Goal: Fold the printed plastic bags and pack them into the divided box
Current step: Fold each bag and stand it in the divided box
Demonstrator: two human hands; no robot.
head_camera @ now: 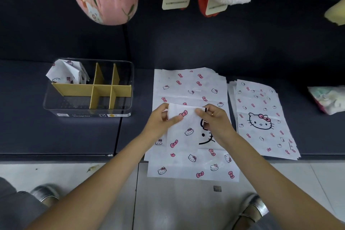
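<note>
Dark grey shelving (56, 132) runs across your view, with plush toys and paper tags hanging above it. Largest on it is a stack of flat printed plastic bags (190, 87), white with pink bows and cat faces, its near edge overhanging the shelf front. Just right of that stack lies a second stack of bags (261, 117) showing one big cat face. Well left of the main stack stands a clear divided box (87, 89) with tan cardboard partitions; one folded bag (65, 73) sits in its far left compartment. Over the main stack, your left hand (160, 119) and right hand (214, 117) pinch the top edge of a half-folded bag (184, 130), fingers closed on the plastic.
</note>
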